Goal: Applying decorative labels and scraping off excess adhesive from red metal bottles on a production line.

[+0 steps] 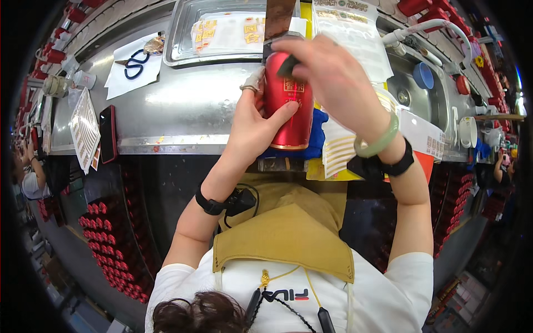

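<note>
A glossy red bottle-shaped vessel (pixel 292 126) with gold markings lies over a blue cloth (pixel 317 133) at the counter's front edge. My left hand (pixel 250 125) grips its left side, the thumb laid across the front and a pale wrap on one finger. My right hand (pixel 341 77) pinches a small dark flat piece (pixel 287 65) against the upper part of the vessel. Whether that piece is a scraper or a pad I cannot tell. The far end of the vessel is partly hidden behind my right fingers and a dark upright block (pixel 279 19).
A metal tray (pixel 180 53) of gold-printed decal sheets stands behind. Dark-handled scissors (pixel 134 65) lie on white paper to the left, with a phone (pixel 108 133) nearer me. Striped decal sheets (pixel 340 145) sit by my right wrist. Farther right is a sink (pixel 404 83).
</note>
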The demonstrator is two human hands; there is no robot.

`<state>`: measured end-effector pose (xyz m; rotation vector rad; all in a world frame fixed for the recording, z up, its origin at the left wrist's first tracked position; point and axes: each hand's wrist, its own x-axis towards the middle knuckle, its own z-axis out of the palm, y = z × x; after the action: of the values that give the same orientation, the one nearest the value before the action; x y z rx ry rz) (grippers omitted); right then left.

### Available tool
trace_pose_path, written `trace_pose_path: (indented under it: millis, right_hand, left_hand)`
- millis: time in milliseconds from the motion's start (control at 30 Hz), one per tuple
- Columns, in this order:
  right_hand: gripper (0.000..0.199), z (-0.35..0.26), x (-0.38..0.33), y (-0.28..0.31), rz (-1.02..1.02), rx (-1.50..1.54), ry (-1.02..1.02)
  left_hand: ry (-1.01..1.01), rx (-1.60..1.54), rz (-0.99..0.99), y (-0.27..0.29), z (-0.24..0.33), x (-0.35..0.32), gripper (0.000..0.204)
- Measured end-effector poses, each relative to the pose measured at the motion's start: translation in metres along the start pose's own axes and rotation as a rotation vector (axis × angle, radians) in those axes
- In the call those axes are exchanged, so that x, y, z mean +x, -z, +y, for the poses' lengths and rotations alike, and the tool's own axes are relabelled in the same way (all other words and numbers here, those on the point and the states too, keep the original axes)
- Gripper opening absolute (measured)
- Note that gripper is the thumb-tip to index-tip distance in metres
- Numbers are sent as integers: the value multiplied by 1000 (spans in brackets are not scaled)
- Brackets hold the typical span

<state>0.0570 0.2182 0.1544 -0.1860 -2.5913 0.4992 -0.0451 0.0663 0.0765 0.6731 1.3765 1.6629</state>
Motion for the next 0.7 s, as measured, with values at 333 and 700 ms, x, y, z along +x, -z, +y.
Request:
trace_pose_path:
  millis: [333, 700]
  right_hand:
    - [23, -23, -63, 3, -171, 44, 334]
    - [20, 38, 5, -8, 53, -313, 399]
  left_hand:
    - [30, -79, 184, 40, 8, 0, 69]
    - [-48, -72, 246, 42, 8, -7, 63]
